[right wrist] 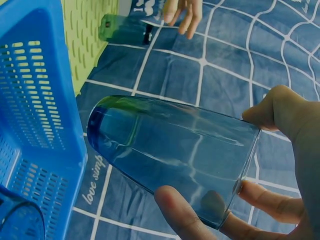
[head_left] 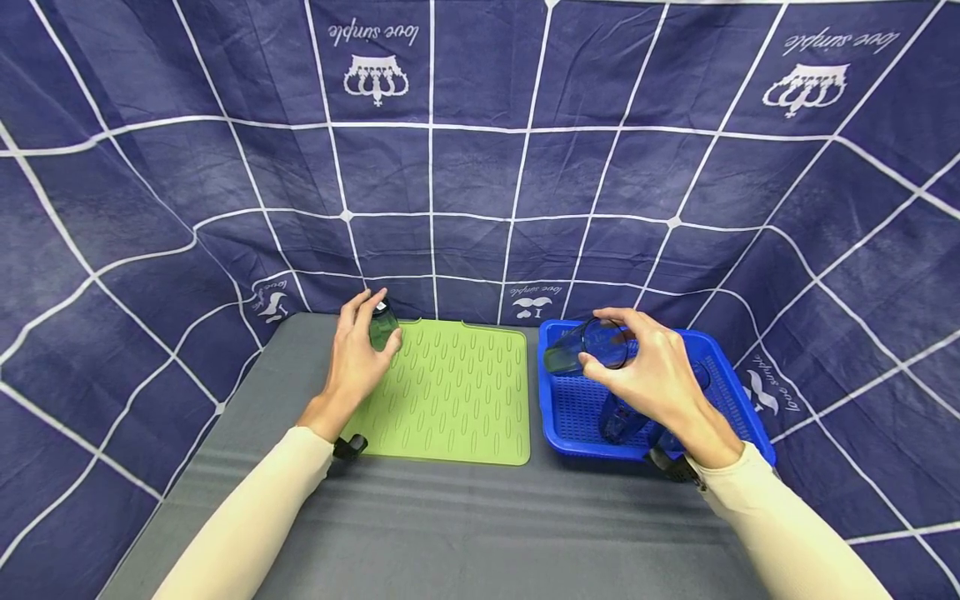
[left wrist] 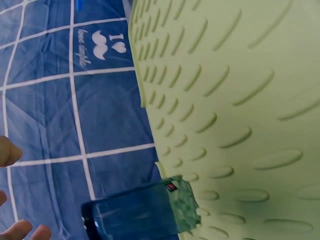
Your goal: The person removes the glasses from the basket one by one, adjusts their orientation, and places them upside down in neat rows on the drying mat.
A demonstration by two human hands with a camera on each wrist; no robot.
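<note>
A drinking glass (head_left: 384, 331) stands at the far left corner of the green ribbed mat (head_left: 457, 396). My left hand (head_left: 352, 357) is beside it with fingers spread. In the left wrist view a gap shows between the fingertips (left wrist: 20, 230) and that glass (left wrist: 137, 214). Over the blue basket (head_left: 550, 417), my right hand (head_left: 656, 362) grips a second clear glass (head_left: 573, 348) near its rim, thumb on one side and fingers on the other. This glass (right wrist: 175, 150) is tilted, its base pointing left toward the mat.
More glasses (head_left: 621, 421) lie in the basket, partly hidden under the right hand and wrist. The basket stands to the right of the mat on a grey table (head_left: 465, 525). Blue checked cloth (head_left: 480, 175) hangs behind and at both sides.
</note>
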